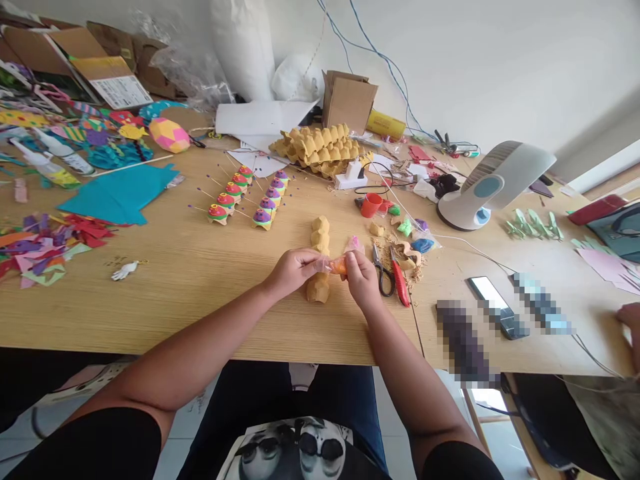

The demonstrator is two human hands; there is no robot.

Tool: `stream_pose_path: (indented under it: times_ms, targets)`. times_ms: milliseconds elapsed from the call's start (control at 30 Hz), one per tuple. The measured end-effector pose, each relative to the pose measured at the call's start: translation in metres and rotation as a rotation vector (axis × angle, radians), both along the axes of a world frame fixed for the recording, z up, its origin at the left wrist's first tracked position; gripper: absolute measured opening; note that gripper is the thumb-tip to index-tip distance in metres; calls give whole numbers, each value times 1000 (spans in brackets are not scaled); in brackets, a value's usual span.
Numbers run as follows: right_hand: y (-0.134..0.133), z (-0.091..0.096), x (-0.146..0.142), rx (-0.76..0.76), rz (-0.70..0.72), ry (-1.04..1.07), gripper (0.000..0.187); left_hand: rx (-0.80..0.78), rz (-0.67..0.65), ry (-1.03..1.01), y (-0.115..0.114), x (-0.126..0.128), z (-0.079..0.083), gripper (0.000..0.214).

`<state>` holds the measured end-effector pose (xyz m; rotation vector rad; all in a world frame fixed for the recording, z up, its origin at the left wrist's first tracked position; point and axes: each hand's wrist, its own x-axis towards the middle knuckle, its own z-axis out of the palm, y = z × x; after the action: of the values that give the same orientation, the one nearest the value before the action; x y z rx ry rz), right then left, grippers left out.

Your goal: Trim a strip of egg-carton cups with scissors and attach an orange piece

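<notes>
Between my hands is a small clear plastic bag with orange modelling clay (338,266) in it. The fingers of my left hand (295,273) pinch the clear end of the bag. My right hand (361,279) is closed on the orange end, thumb on top. Under them on the table lies a strip of tan egg carton (319,291), bumps upward, partly hidden by my left fingers. To the right of my right hand are black-handled scissors (384,273) and a red-handled cutter (400,280). A pink packet (354,243) lies just beyond my fingers.
Two painted egg-carton caterpillars (229,193) with stick legs stand at the back left. Stacked egg cartons (320,148), a red cup (371,205) and a white fan (487,190) are farther back. Paper scraps (50,243) lie left, a phone (497,307) right. Another person's hand (631,327) shows at the right edge.
</notes>
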<state>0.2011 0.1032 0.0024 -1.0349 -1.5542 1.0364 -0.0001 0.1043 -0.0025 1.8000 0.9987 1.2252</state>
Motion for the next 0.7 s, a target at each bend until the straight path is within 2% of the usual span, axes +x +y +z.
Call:
stream_pose_path:
  times_ms: [200, 400, 700]
  targets:
    - [-3, 2, -3, -29, 162, 160, 45, 110, 76, 78, 0, -4, 8, 37]
    - [-4, 1, -5, -95, 177, 262, 44, 223, 45, 134, 0, -4, 11, 30]
    - [-5, -2, -4, -153, 205, 267, 45, 57, 80, 12, -4, 1, 1, 29]
